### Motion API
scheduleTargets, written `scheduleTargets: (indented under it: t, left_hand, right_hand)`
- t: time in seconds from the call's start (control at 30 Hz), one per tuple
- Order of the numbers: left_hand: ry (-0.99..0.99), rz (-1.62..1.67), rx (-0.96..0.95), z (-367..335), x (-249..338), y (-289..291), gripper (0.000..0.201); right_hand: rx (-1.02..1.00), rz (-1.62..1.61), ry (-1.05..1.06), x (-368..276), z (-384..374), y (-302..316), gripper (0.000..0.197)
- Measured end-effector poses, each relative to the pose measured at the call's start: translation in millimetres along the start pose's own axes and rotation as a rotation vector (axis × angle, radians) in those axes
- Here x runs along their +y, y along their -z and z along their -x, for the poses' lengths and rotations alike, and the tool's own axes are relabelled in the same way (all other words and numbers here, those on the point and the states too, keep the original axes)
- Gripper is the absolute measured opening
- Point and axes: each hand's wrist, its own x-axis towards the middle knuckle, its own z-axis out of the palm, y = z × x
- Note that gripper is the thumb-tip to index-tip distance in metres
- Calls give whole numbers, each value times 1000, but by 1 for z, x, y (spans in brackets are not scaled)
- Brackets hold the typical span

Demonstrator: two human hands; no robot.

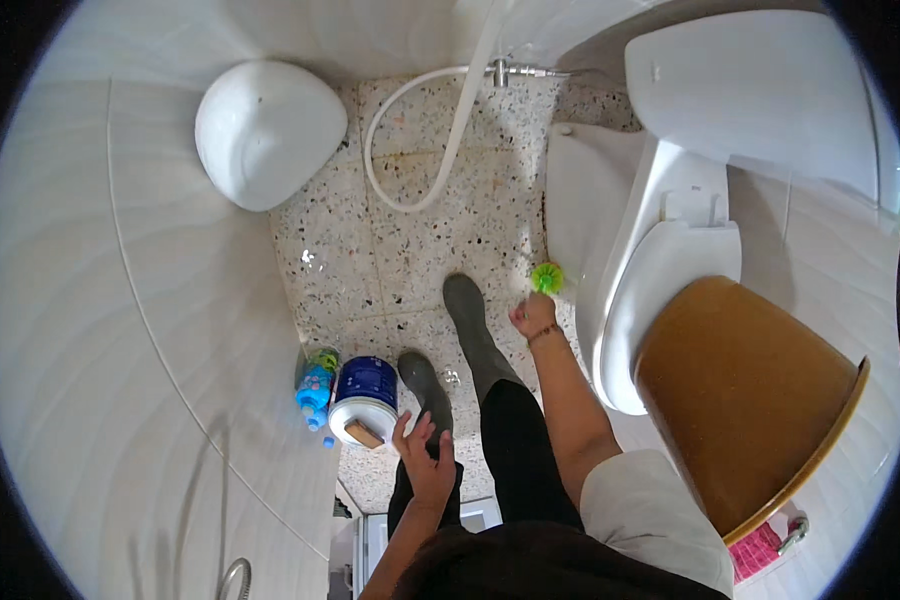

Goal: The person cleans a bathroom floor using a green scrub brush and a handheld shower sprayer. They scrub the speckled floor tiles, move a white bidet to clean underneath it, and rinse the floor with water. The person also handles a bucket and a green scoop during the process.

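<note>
Toilet [660,290] at right, lid shut, tank [760,90] behind it against the far wall; basket [750,400] nearer, right of the bowl. Hose [410,150] looped on the floor [420,250] at the far wall, left of the tank. Wall basin [267,130] far left. Tub [365,400] and bottle [314,388] on the floor by the left wall, bottle to the left, touching. Right hand [533,315] grips brush [547,277] beside the bowl's left flank. Left hand [425,455] empty, spread, just right of the tub

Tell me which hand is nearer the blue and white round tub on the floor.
Left. The left hand hovers open just right of the blue and white round tub; the right hand, gripping a green brush, is farther off.
</note>
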Motion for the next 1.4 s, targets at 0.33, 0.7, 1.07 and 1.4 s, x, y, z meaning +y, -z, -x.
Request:
scheduleTargets:
  t: [0.33,0.7,1.07,1.4]
  left_hand:
    - [1,122,-42,24,-74,-41,27]
    - [122,152,140,12,-66,-33,26]
    - [266,574,328,-1,-60,-29,26]
    - [536,638,620,10,-123,22,47]
  right_hand:
    - [86,570,734,-1,-56,-84,30]
    - [144,1439,1157,52,-26,-114,47]
    - [-299,1957,1161,129,20,-115,46]
    - [-636,2267,1310,145,15,-208,46]
